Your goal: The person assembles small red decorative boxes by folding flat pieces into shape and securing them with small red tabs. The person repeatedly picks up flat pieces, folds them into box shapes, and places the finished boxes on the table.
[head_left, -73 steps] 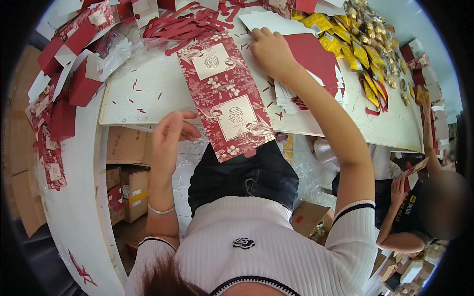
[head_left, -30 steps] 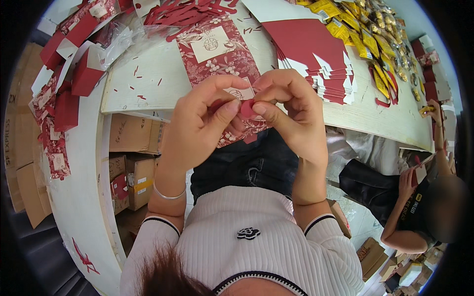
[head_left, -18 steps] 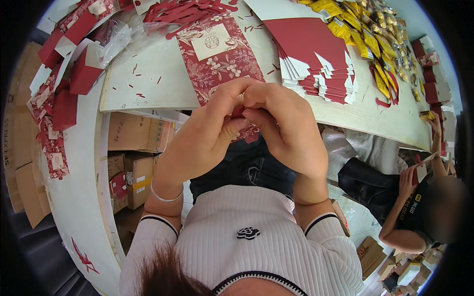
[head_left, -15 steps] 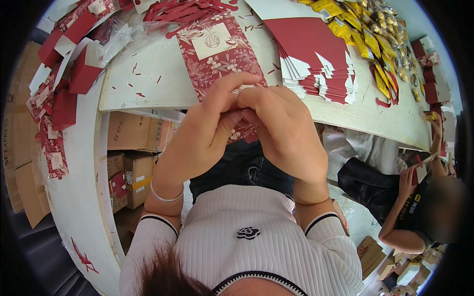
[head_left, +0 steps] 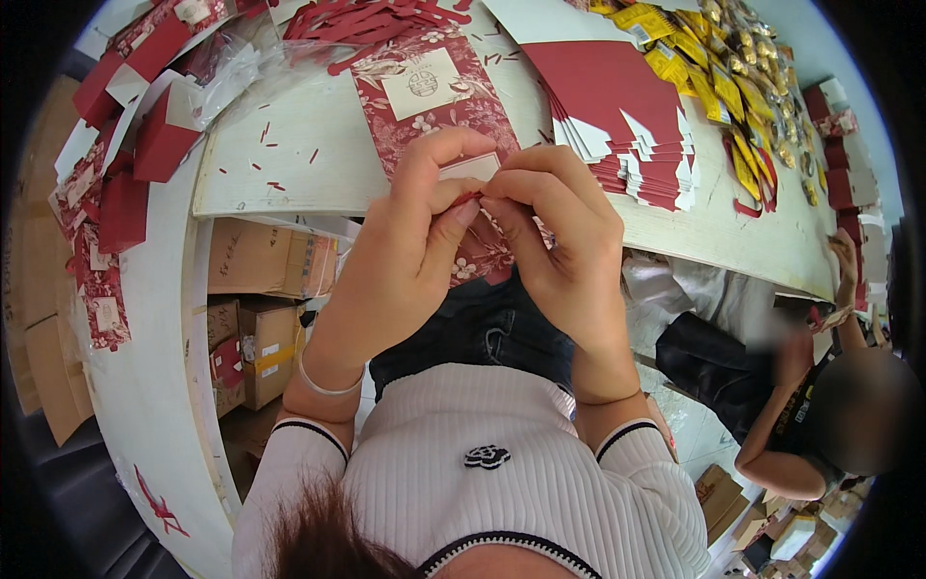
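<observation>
1. A small red piece (head_left: 470, 196) is pinched at the meeting fingertips, over the lower part of a red floral sheet (head_left: 434, 121).
2. The left hand (head_left: 400, 251) has its thumb and a finger closed on the piece, another finger raised and stretched; the right hand (head_left: 564, 241) is curled, thumb against fingers, gripping it too.
3. The sheet lies on the white table (head_left: 289, 145), its lower end past the near edge.
4. Below the tabletop sit cardboard boxes (head_left: 249, 256); a red item (head_left: 228, 374) shows at one, though whether inside it I cannot tell.
5. Red-and-white boxes (head_left: 164, 130) cluster at left beside a clear plastic bag (head_left: 227, 72); their contents are not visible.
6. Half a second ago the fingers were folded over the piece; now a thin red sliver shows. At the earliest view the right hand was at the card stack (head_left: 612, 101), apart from the left.
7. Fingers hide most of the piece and part of the sheet. Red strips (head_left: 362, 21) and yellow packets (head_left: 699, 68) run toward the dark rim; a co-worker's hand (head_left: 796, 357) is blurred.
</observation>
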The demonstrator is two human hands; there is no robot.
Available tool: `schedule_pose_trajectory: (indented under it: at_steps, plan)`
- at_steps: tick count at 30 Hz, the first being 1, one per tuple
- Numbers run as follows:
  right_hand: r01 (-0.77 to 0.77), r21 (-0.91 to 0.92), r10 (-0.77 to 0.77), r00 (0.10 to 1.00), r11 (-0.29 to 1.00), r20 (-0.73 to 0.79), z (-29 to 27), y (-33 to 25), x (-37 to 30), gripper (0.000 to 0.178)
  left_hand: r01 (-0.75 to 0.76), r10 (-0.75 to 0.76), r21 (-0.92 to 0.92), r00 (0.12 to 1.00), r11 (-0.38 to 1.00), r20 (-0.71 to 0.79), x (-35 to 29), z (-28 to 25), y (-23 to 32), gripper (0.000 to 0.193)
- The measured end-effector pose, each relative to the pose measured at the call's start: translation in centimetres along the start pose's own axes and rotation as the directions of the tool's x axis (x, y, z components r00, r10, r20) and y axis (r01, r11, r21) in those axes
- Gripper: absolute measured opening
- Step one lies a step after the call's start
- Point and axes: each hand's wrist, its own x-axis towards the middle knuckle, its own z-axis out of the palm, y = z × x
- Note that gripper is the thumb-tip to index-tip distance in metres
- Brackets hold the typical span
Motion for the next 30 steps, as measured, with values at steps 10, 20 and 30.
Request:
schedule_pose_trajectory:
  at_steps: [10, 20, 30]
  plan:
    - [0.306, -0.071, -0.301, 0.951, 0.949, 0.075, 0.2, 0.9, 0.8, 0.031, -0.029, 0.021, -0.166, 0.998, 0.986, -0.052, -0.5, -0.4, 0.3, 0.034]
    - [0.104, -0.008, -0.103, 0.989, 0.995, 0.102, 0.5, 5.1, 5.8, 0.014, 0.339, -0.343, -0.053, 0.927, 0.939, -0.151, -1.7, -6.1, -3.1, 0.025]
    - [0.311, -0.181, -0.254, 0.926, 0.933, 0.281, 2.0, 6.3, 4.9, 0.013, 0.179, -0.304, -0.557, 0.942, 0.811, -0.141, 0.4, -2.1, -6.4, 0.026]
